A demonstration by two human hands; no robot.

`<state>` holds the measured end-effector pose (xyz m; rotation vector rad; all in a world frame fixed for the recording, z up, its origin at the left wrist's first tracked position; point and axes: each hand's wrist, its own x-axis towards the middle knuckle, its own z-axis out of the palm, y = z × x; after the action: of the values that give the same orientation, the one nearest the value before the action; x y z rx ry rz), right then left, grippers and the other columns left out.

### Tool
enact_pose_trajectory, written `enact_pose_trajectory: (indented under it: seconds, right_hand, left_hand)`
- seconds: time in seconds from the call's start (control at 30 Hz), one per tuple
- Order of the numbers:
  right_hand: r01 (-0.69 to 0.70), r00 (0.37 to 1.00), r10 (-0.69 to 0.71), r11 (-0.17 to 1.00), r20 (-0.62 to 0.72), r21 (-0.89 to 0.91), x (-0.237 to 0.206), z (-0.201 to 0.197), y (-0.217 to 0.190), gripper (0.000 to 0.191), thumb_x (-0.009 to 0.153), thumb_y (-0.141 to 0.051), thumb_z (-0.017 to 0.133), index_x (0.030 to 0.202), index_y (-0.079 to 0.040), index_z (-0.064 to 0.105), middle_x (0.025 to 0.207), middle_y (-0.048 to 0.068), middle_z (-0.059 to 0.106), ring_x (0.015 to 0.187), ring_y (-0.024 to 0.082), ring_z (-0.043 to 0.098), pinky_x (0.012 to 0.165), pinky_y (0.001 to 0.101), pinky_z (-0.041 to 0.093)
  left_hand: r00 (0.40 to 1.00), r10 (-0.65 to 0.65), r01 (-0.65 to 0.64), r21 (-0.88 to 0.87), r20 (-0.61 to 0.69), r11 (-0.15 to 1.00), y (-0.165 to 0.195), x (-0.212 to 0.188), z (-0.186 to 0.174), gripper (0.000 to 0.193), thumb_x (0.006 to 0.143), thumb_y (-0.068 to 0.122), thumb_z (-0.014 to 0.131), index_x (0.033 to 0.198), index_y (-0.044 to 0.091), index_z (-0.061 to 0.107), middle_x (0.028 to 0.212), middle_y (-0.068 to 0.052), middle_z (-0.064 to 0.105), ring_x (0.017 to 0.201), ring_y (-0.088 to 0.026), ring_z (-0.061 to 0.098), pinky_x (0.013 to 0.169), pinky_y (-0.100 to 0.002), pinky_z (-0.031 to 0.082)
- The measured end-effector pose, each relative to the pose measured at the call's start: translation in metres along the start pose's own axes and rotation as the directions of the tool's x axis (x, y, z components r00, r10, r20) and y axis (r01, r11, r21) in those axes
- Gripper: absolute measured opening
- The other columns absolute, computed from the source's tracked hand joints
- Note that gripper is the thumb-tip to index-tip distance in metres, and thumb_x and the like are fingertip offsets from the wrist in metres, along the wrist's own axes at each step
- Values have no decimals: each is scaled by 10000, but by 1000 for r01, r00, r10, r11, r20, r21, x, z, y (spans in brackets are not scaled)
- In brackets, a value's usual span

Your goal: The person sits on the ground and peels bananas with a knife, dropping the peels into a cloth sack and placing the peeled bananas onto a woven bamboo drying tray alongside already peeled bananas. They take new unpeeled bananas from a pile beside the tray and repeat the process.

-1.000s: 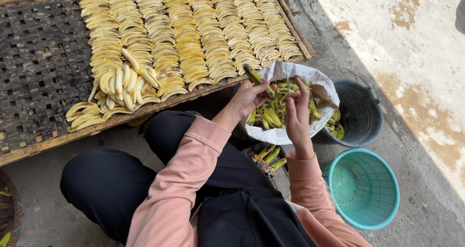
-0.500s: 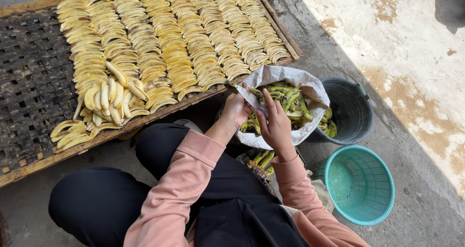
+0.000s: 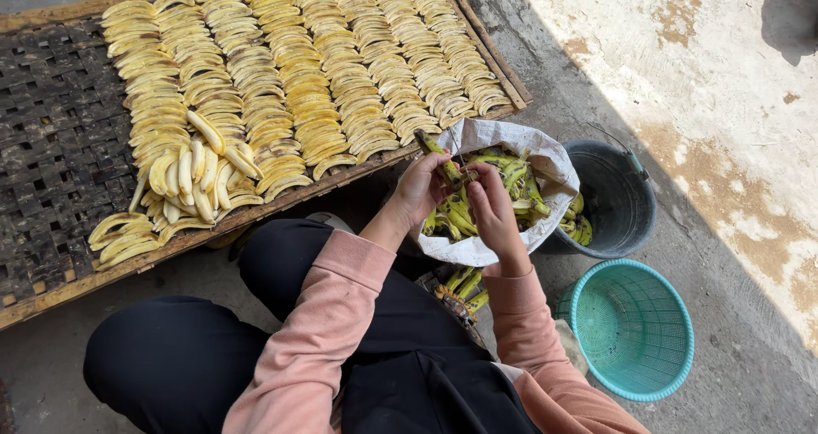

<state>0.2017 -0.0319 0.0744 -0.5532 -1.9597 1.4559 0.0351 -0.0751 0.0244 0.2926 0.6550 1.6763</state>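
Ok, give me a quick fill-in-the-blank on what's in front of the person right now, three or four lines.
1. Both the left hand and the right hand grip one unpeeled green ____ over the white woven sack.
2. The peeled yellow bananas lie in rows on a woven ____ drying rack.
3. The round mesh plastic basket by the right elbow is ____ in colour.
4. The dark bucket stands ____ the sack.

Missing words: banana; bamboo; turquoise; behind
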Motion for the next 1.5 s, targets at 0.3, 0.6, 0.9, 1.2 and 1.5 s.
enact_pose_trajectory:
  seconds: [0.3, 0.6, 0.9, 1.2, 1.5]
  right_hand:
    - [114, 976, -108, 993, -187, 23, 72, -76, 21, 255, 1161, -236, 459, 1318, -48, 530, 875, -67, 474, 664, 13, 371, 550, 181, 297]
    - [-253, 932, 241, 967, -270, -10, 48, -59, 82, 343, 1108, -266, 510, 1336, -61, 354, 810, -29, 557, 611, 46, 516, 493, 189, 424]
    - [-77, 981, 87, 995, -174, 66, 41, -9, 25, 259, 1054, -173, 646, 1287, -67, 606, 788, -54, 586, 541, 14, 460, 451, 202, 325]
    - [79, 936, -1, 975, -353, 206, 52, 11, 24, 161, 1110, -228, 571, 1091, -71, 601, 806, -44, 583, 604, 17, 496, 500, 206, 385]
    - [-4, 880, 246, 860, -407, 510, 33, -29, 72, 173, 1103, -212, 555, 1074, -48, 605, 795, 18, 538, 632, 84, 481, 496, 268, 421]
  left_hand:
    - [727, -423, 342, 249, 541, 906, 33, -26, 6, 360, 1038, 208, 488, 1300, -22, 579, 866, -57, 610, 757, -154, 616, 706, -305, 541]
    - [913, -252, 65, 494, 321, 867, 15, -11, -8, 432, 1056, 362, 617, 1293, 2, 584, 951, 2, 586, 831, -90, 569, 728, -254, 523]
    - [885, 391, -305, 950, 255, 72, -17, -4, 7, 444, 1014, 134, 554, 1438, 27, 480, 1253, -176, 588, 1120, -337, 634, 935, -454, 533]
    - [800, 526, -280, 955, 287, -94, -18, -16, 25, 381, 1039, 193, 542, 1389, 47, 513, 1237, -120, 638, 1166, -297, 622, 1018, -482, 409]
    - [845, 503, -529, -141, -184, 837, 16, 13, -9, 345, 1103, 219, 417, 1410, 89, 508, 1265, -64, 597, 1212, -175, 549, 1125, -376, 423]
